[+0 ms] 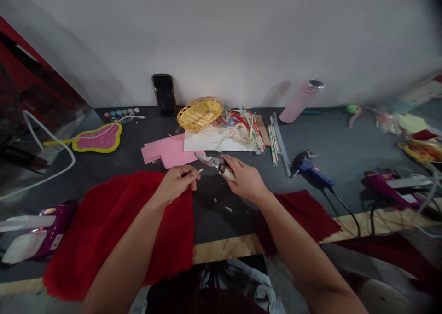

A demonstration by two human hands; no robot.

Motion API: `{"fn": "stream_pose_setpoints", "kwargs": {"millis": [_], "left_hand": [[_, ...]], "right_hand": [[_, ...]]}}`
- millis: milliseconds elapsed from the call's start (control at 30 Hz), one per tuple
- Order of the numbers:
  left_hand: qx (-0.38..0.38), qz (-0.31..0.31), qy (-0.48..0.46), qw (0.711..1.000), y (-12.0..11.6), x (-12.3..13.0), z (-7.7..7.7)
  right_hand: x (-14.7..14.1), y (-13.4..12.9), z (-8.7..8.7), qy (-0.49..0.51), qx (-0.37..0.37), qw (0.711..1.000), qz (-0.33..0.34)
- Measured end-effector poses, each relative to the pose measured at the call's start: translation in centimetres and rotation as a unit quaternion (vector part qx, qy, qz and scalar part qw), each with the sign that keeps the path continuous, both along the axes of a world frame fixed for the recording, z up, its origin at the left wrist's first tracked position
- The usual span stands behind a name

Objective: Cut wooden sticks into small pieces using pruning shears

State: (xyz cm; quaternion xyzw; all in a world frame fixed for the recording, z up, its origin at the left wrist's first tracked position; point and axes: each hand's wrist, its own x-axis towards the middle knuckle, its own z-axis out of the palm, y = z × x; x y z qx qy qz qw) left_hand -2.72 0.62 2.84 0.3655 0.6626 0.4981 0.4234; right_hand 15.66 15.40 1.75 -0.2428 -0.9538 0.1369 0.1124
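Observation:
My right hand (243, 178) is wrapped round a pair of pruning shears (210, 160), whose metal blades point left toward my other hand. Between the thumb and fingers of my left hand (179, 181) is a small thin white stick (200, 170); its short end sticks out to the right. The stick and the blades are close but look apart. Under my left wrist lies a red cloth (120, 203). Pink paper pieces (172, 149) are on the dark table just beyond that hand. A few tiny pale scraps (228, 209) dot the table below the hands.
A wicker basket (201, 113) and a white sheet (198, 140) with craft bits lie ahead. A phone (164, 94) and a pink bottle (301, 101) stand by the wall. Right are a blue glue gun (312, 169) and dark red cloth (307, 212); left, a purple device (51, 226).

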Motion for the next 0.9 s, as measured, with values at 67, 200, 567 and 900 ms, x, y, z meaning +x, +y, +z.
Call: {"fn": "stream_pose_setpoints", "kwargs": {"millis": [67,200,567,900], "left_hand": [[0.001,0.024,0.045,0.999,0.1,0.0,0.1],[0.012,0.043,0.106,0.993,0.3,0.1,0.0],[-0.019,0.052,0.372,0.927,0.3,0.2,-0.8],[-0.030,0.018,0.416,0.909,0.5,0.0,-1.8]], "right_hand": [[0.2,1.4,-0.8,0.000,0.000,0.998,-0.066],[1.0,4.2,-1.5,0.004,-0.011,0.983,-0.185],[1.3,4.9,-0.8,-0.083,0.002,0.965,-0.247],[1.5,4.9,-2.2,-0.072,0.042,0.972,-0.218]]}}
